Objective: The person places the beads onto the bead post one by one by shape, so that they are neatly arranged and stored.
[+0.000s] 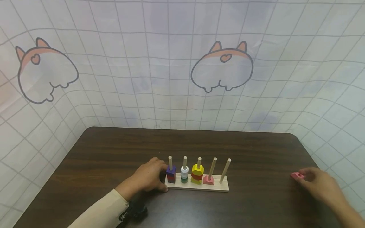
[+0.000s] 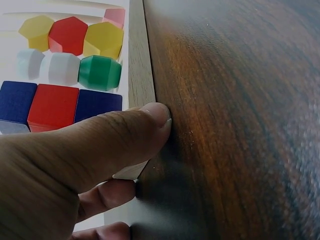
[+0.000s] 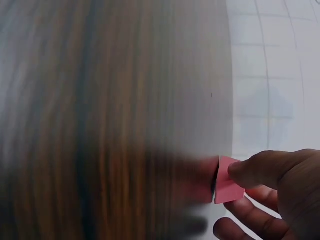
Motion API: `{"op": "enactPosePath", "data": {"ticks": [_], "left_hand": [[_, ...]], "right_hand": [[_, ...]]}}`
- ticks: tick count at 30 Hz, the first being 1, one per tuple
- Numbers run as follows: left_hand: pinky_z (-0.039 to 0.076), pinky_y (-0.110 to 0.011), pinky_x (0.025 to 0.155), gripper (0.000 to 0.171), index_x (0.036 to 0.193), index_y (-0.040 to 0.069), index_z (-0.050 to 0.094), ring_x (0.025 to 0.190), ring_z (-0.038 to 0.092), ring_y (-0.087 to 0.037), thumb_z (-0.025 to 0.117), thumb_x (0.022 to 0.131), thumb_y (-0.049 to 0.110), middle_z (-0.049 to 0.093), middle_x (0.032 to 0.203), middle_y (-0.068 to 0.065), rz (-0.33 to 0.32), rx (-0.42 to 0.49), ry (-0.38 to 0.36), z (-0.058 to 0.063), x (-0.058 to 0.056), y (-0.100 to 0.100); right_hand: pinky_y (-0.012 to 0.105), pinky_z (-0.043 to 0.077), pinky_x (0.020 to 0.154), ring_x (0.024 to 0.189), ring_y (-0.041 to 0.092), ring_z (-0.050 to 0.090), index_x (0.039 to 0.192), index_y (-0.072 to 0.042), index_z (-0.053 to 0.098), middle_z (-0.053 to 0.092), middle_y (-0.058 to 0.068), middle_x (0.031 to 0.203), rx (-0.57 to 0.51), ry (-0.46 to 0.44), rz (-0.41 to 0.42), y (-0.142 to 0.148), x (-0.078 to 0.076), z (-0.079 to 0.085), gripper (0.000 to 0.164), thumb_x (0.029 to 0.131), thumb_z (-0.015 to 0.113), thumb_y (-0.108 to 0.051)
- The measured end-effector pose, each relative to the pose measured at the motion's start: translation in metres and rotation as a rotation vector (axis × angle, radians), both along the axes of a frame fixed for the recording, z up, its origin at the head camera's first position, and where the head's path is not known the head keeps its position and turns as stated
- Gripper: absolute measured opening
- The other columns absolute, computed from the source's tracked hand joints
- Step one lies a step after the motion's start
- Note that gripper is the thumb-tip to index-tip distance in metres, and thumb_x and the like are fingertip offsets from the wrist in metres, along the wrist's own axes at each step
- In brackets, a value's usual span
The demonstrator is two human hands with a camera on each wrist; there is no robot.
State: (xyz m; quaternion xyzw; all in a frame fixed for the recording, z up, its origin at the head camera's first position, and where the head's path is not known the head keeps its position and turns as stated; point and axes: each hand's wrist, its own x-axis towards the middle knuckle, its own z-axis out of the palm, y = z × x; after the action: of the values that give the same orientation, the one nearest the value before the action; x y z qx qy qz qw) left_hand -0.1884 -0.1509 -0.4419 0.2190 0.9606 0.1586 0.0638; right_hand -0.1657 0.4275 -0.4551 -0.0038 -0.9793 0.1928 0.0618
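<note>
My left hand (image 1: 149,175) grips the left end of a wooden peg stacker (image 1: 224,186), its thumb (image 2: 142,122) on the near edge. On the leftmost peg sit blue and red square blocks (image 2: 54,107). Beside them are green and white rounded beads (image 2: 99,72), then yellow and red angular blocks (image 1: 197,172). A pink block (image 1: 208,180) rests at the bottom of the fourth peg, and the fifth peg (image 1: 226,169) is bare. Far to the right, my right hand (image 1: 322,186) pinches another pink block (image 3: 230,187) between thumb and fingers, low over the tabletop.
The dark wood table (image 1: 119,148) has rounded far corners. A pale grid-patterned curtain (image 1: 171,79) hangs behind and along both sides, close to my right hand. Something black (image 1: 135,212) sits under my left wrist.
</note>
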Motion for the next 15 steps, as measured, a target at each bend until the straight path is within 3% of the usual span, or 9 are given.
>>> {"op": "enactPosePath", "data": {"ticks": [15], "left_hand": [[0.054,-0.051,0.080,0.051,0.104,0.024,0.075,0.112,0.054,-0.020,0.098,0.060,0.038,0.066,0.112,0.006,-0.006,-0.007,-0.003,0.001,-0.002,0.000]], "right_hand": [[0.058,0.054,0.073,0.091,0.038,0.071,0.120,0.000,0.066,0.073,0.020,0.105,-0.112,-0.020,0.101,-0.074,-0.002,0.019,0.041,0.093,0.075,-0.029]]}}
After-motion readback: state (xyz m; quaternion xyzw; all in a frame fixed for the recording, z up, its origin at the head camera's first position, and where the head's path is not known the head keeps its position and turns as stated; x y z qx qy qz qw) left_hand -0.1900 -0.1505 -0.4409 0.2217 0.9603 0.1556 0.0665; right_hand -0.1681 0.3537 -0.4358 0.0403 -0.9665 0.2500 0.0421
